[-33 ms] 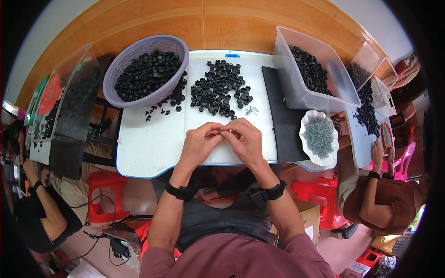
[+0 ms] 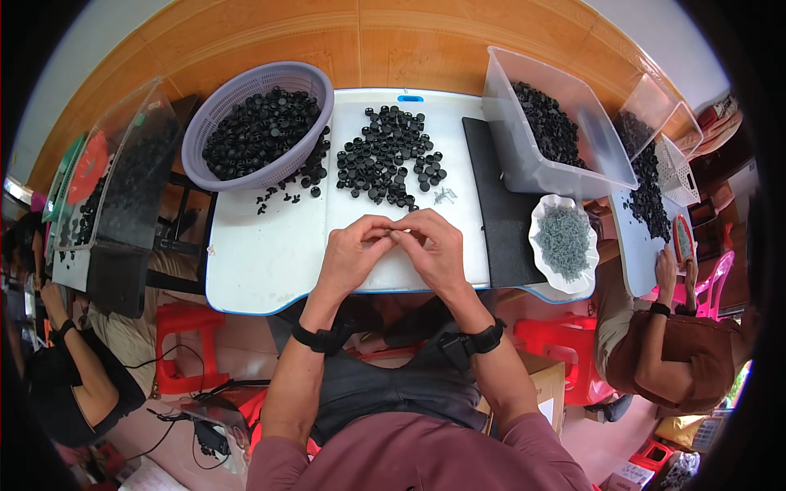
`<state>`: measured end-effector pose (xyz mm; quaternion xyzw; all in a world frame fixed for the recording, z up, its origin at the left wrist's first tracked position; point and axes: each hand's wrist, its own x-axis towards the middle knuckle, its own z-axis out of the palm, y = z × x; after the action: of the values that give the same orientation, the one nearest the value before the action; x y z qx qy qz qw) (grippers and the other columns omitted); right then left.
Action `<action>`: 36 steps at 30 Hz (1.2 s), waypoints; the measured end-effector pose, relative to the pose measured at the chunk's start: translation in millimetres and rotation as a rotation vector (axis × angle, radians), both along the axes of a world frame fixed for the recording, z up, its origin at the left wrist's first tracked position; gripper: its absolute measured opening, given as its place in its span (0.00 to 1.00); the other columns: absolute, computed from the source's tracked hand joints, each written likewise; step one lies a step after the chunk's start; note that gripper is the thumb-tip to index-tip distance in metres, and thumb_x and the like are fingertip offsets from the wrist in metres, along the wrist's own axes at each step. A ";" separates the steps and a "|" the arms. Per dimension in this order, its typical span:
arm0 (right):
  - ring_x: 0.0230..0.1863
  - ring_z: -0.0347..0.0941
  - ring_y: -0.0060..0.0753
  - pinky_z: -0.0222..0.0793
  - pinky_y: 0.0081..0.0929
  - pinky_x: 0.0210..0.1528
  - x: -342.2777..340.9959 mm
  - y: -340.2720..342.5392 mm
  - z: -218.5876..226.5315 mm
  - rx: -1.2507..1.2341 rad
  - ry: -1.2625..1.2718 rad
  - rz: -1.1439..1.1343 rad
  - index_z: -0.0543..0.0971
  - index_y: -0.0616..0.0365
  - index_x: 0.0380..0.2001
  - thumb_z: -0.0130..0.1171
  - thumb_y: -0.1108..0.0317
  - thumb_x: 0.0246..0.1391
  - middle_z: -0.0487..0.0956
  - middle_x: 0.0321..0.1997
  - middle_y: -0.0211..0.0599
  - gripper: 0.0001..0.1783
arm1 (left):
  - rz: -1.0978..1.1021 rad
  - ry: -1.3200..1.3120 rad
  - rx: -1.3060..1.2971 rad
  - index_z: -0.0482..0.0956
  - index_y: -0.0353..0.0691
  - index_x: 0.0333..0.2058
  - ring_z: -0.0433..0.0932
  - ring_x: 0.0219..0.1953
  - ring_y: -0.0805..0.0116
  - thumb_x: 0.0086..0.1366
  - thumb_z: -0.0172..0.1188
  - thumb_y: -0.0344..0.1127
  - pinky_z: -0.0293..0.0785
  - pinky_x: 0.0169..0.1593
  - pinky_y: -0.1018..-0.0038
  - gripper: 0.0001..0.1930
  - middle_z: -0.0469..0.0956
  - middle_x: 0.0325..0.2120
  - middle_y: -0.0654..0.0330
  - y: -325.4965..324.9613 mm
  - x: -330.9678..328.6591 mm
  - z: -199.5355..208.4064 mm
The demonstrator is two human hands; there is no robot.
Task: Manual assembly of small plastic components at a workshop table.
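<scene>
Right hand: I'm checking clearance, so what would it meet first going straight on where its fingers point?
Probably the left hand, which faces the right hand with almost no gap; whether they touch is unclear.

Tabletop (image 2: 262, 254): white, blue-edged. Caps (image 2: 385, 155), far centre: solid black. Basket (image 2: 193, 151), far left: lavender-grey, openwork pattern. Mat (image 2: 509, 241), right: black. Bowl (image 2: 571, 285), right: white; small pieces (image 2: 565, 239) inside: grey-green. Wall (image 2: 426, 45): orange-brown, wood-grain pattern.
</scene>
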<state>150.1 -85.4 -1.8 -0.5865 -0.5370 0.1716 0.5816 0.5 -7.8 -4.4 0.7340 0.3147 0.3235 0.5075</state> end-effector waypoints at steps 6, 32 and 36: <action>0.32 0.77 0.19 0.70 0.17 0.30 7.4 -0.9 -5.0 -0.008 0.149 0.051 0.86 0.58 0.41 0.66 0.79 0.52 0.83 0.40 0.34 0.12 | 0.022 -0.050 -0.191 0.80 0.31 0.45 0.83 0.39 0.76 0.66 0.65 0.28 0.78 0.45 0.80 0.11 0.87 0.36 0.56 3.2 -2.2 1.2; 0.30 0.79 0.22 0.73 0.20 0.33 2.8 -3.3 -7.0 -0.028 0.053 -0.011 0.85 0.60 0.39 0.69 0.78 0.50 0.83 0.31 0.34 0.11 | -0.019 -0.079 -0.162 0.82 0.32 0.50 0.81 0.40 0.78 0.70 0.61 0.28 0.77 0.45 0.81 0.13 0.86 0.39 0.57 1.8 -2.8 -2.7; 0.33 0.79 0.18 0.75 0.19 0.38 7.0 -1.0 -16.9 -0.028 0.310 -0.041 0.84 0.64 0.39 0.67 0.78 0.53 0.85 0.33 0.33 0.09 | 0.160 -0.241 -0.212 0.82 0.34 0.51 0.83 0.38 0.76 0.68 0.63 0.31 0.80 0.43 0.76 0.14 0.86 0.38 0.55 9.5 2.2 -7.9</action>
<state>157.1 -86.4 -18.6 -0.5717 -0.4262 0.2558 0.6527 2.7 1.7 -12.3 0.6049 0.3414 0.4137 0.5886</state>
